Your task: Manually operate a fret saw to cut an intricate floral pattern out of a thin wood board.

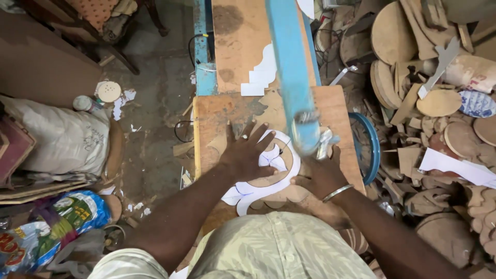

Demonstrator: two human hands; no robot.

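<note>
A: What is seen nearest the camera?

B: A pale patterned shirt (279, 248) is seen at six o'clock, with both forearms stretched out from it.

A: How is the left hand placed?

B: The left hand (248, 152) is laid flat, fingers spread wide, on a curved board piece (268, 181) covered with a white paper pattern. Nothing is gripped; the piece is only pressed down.

A: And the right hand?

B: The right hand (320, 173), with a metal bangle (337, 192) worn at the wrist, is set on the same piece at four o'clock from the left hand. Its fingers are partly hidden, so whether the edge is clasped cannot be told.

A: Where is the piece lying?

B: It is rested on the orange saw table (217, 116), just below the blurred blue saw arm (292, 67), which is run toward twelve o'clock.

A: What is found farther out?

B: A blue wheel (369, 147) is seen at three o'clock, wooden offcuts (439, 103) are heaped at two o'clock, and a white sack (64, 139) is lying at nine o'clock.
</note>
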